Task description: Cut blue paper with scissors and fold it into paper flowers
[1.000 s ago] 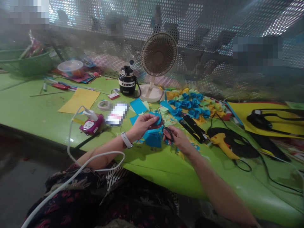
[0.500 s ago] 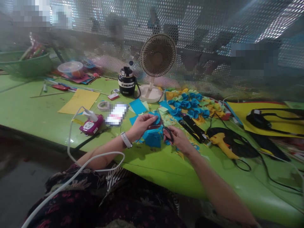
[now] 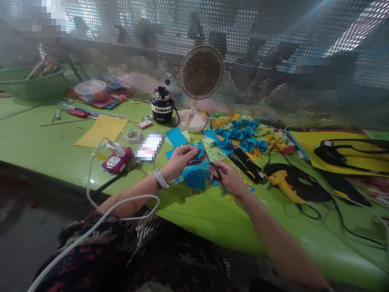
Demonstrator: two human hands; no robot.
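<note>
My left hand pinches a small piece of blue paper between thumb and fingers. Closed round the dark handles of a pair of scissors is my right hand, just right of the left one. The scissor blades point up and away, close beside the blue piece; whether they touch it I cannot tell. Below the hands lie blue paper sheets amid yellow and blue scraps. Behind them is a heap of blue, yellow and green paper flowers.
A yellow glue gun rests on a black mat at right. To the left are a purple power socket, a phone, a tape roll and a yellow sheet. A fan and black bottle stand behind. A white cable crosses my left forearm.
My left hand's fingers and the blue piece have shifted very slightly against the scissors. My right hand keeps its place on the handles.
</note>
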